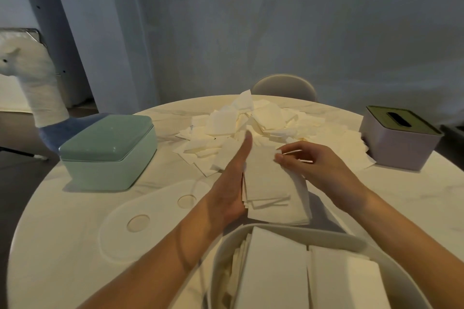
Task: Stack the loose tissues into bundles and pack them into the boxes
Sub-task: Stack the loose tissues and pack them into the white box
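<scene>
Squaring a tissue bundle [273, 183] lying lengthwise toward the near-edge box [288, 229], flat left hand [232, 183] presses its side, right hand [311, 163] pinches its far end.

Both bare arms are reaching forward from the bottom of the view, and they are coming close together in the middle. The left hand [232, 183] is standing on its edge with the palm facing right. Its fingers are hidden behind the hand, and its thumb is pointing straight up and away. The flat palm is pressing against the left side of a stack of tissues [272, 188]. The right hand [316, 165] is coming in from the right with the wrist bent. Its curled fingers [282, 157] are pinching the top far edge of the same stack.
</scene>
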Motion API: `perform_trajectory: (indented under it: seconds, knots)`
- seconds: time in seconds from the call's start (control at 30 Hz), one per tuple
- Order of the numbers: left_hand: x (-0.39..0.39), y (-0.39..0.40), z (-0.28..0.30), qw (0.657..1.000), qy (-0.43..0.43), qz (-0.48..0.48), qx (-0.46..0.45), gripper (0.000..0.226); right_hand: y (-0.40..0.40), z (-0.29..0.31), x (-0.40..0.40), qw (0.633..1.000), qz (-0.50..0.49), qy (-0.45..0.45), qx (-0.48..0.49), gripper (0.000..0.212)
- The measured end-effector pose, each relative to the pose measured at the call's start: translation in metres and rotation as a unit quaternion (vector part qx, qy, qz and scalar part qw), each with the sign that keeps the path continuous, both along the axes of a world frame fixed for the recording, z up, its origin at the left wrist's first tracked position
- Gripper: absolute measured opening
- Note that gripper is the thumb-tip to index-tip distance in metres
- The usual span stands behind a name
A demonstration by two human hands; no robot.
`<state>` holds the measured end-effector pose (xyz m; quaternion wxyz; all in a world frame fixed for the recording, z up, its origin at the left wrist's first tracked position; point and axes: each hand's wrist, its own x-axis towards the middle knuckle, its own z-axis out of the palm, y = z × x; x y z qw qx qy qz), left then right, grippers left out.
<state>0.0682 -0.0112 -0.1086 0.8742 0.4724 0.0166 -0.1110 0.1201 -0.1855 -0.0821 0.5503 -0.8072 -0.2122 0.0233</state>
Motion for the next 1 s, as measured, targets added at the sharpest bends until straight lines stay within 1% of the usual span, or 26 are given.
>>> perform_trajectory:
  seconds: [0.1,0.17,0.27,0.4,0.47,0.53,0.63,0.67,0.73,0.8,0.83,0.87,0.9,0.97,1.0]
  knots:
    - [-0.004,-0.002,-0.001,1.000,0.014,0.002,0.000,0.048,-0.008,0.003,0.008,0.995,0.050,0.006,-0.087,0.037]
    - [-0.004,-0.001,-0.002,1.000,0.020,0.013,-0.014,0.039,-0.013,0.004,0.014,0.993,0.058,0.013,-0.099,0.035]
    - [-0.001,0.002,-0.002,0.998,0.006,0.050,-0.026,0.033,-0.019,0.005,0.019,0.994,0.047,0.017,-0.094,0.031]
    - [-0.004,0.010,-0.003,0.996,0.001,0.064,-0.066,0.032,-0.026,0.009,0.024,0.994,0.038,0.017,-0.103,0.018]
    - [-0.005,0.014,-0.004,0.994,0.005,0.076,-0.076,0.032,-0.031,0.012,0.027,0.994,0.032,0.034,-0.101,0.015]
    - [-0.003,0.018,-0.004,0.993,0.012,0.091,-0.078,0.034,-0.035,0.017,0.028,0.995,0.035,0.052,-0.076,0.015]
    - [0.000,0.019,0.000,0.991,0.015,0.127,-0.029,0.044,-0.040,0.026,0.021,0.996,0.072,0.050,-0.027,0.025]
    - [0.001,0.018,0.001,0.991,0.014,0.129,-0.018,0.048,-0.040,0.030,0.018,0.994,0.094,0.062,0.002,0.028]
    - [0.003,0.015,-0.002,0.992,0.016,0.122,0.006,0.053,-0.039,0.036,0.012,0.982,0.134,0.104,0.082,0.026]
    - [0.006,0.010,-0.005,0.997,0.027,0.075,0.010,0.063,-0.031,0.038,0.006,0.970,0.142,0.135,0.142,0.022]
    - [0.006,0.007,-0.006,0.998,0.039,0.038,0.000,0.066,-0.026,0.035,0.003,0.972,0.133,0.129,0.145,0.022]
    - [0.005,0.004,-0.005,0.999,0.047,0.017,-0.004,0.066,-0.020,0.029,0.002,0.982,0.113,0.095,0.121,0.023]
    - [0.003,0.001,-0.001,0.998,0.054,0.015,-0.004,0.064,-0.016,0.022,0.001,0.993,0.086,0.039,0.076,0.022]
    - [-0.003,-0.006,0.003,1.000,0.027,0.005,0.007,0.059,-0.009,0.011,-0.001,0.998,0.035,-0.057,0.001,0.018]
    - [-0.007,-0.008,0.005,1.000,0.016,-0.007,0.010,0.053,-0.009,0.007,0.000,0.997,0.022,-0.074,-0.012,0.018]
